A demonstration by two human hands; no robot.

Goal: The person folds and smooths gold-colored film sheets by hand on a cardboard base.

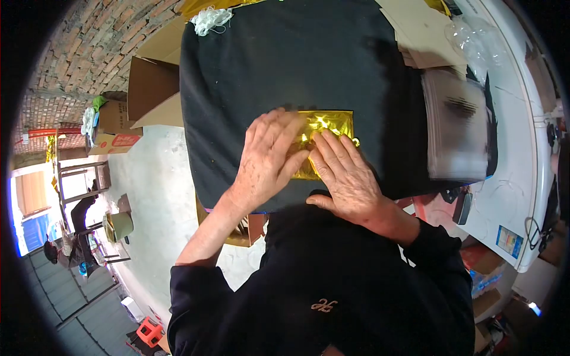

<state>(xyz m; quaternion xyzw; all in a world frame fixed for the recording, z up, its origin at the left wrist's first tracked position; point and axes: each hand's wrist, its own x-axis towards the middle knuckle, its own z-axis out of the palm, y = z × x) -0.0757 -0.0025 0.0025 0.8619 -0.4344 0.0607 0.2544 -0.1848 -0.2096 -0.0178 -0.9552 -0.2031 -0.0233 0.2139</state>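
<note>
A shiny gold foil sheet [341, 120] lies flat on the black cloth [285, 65] that covers the table. My left hand [267, 151] rests over the sheet's left part, palm down, its fingers extended and slightly blurred at the tips. On the lower right part of the same sheet lies my right hand [344, 175], palm down, with fingers stretched out and the thumb pointing left. Both hands hide parts of the foil, and neither grips anything.
A stack of clear plastic bags [454, 127] lies at the right of the cloth. Brown cardboard [424, 32] is at the back right, and a bundle of white string [211, 21] at the back left. An open cardboard box [154, 89] stands left of the table.
</note>
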